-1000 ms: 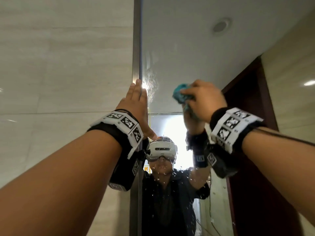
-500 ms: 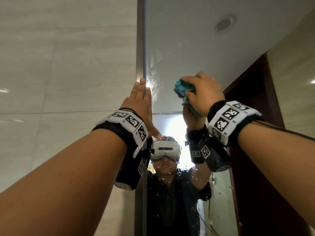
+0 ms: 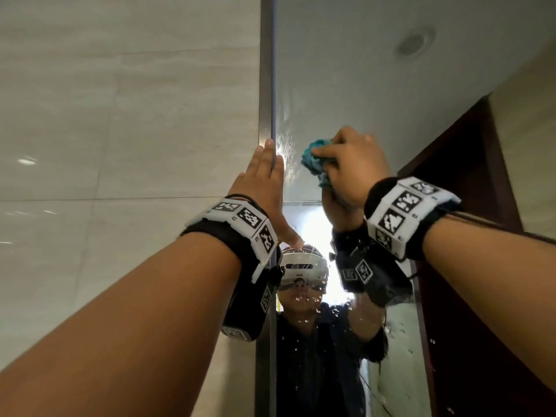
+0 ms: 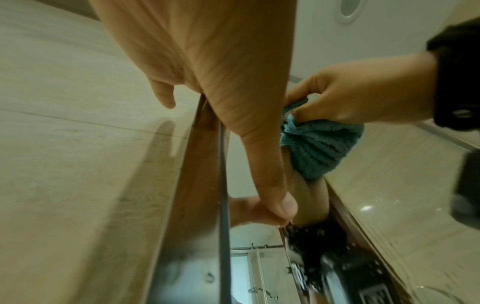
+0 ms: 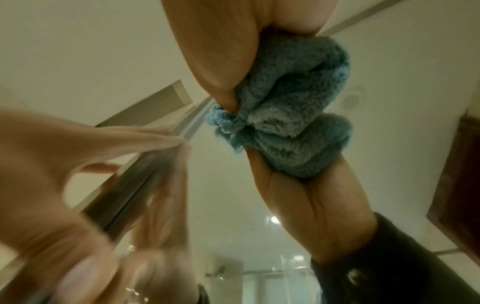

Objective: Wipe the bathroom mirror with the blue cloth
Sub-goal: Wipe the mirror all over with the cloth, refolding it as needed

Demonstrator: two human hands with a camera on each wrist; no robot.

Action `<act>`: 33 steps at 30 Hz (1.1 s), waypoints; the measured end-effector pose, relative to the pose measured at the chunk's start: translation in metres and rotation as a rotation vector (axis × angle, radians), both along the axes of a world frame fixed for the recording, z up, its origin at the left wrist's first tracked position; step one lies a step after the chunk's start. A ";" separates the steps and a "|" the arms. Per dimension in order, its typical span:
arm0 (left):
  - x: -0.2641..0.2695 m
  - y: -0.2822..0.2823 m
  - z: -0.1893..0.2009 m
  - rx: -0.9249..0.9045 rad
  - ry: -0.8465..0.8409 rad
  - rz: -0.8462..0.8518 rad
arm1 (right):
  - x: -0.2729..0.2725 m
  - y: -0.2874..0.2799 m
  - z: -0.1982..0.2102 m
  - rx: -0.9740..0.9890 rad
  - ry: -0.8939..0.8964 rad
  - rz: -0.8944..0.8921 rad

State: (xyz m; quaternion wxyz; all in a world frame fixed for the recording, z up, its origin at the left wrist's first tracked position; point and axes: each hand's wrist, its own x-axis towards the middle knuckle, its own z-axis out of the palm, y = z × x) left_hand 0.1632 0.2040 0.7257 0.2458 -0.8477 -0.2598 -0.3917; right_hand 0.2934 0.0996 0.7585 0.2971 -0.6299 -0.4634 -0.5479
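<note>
The bathroom mirror [image 3: 346,70] fills the right half of the head view, with a dark metal frame [image 3: 267,85] down its left edge. My right hand [image 3: 350,164] grips a bunched blue cloth [image 3: 314,159] and presses it against the glass just right of the frame. In the wrist views the blue cloth [image 4: 319,142] [image 5: 291,123] meets its own reflection. My left hand [image 3: 264,182] lies flat with straight fingers over the frame and the mirror's edge, holding nothing. Water droplets [image 3: 285,155] dot the glass beside the cloth.
A beige tiled wall [image 3: 120,145] lies left of the frame. The mirror reflects the person in a headset, a dark wooden door frame [image 3: 469,206] at the right and a round ceiling fixture [image 3: 413,43]. More droplets [image 3: 316,320] speckle the lower glass.
My right hand has carried the cloth slightly left, closer to the frame. The left hand stays flat on the frame's edge. The view has tilted a little.
</note>
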 end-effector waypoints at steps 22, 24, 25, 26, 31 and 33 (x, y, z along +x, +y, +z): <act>0.002 0.011 -0.001 0.031 -0.003 -0.029 | -0.025 0.019 0.036 -0.057 -0.105 -0.064; 0.001 0.011 -0.001 0.033 0.000 -0.027 | -0.022 0.020 0.014 -0.075 -0.142 -0.039; 0.001 0.010 -0.001 0.031 0.000 -0.025 | -0.020 0.019 0.004 -0.081 -0.157 -0.038; 0.001 0.009 0.000 0.029 0.002 -0.023 | -0.018 0.018 -0.006 -0.087 -0.168 -0.036; -0.001 0.002 0.001 0.006 0.019 0.007 | -0.016 0.011 -0.058 -0.190 -0.232 -0.026; -0.001 -0.002 0.000 -0.002 0.012 0.016 | -0.015 0.009 -0.077 -0.226 -0.249 -0.031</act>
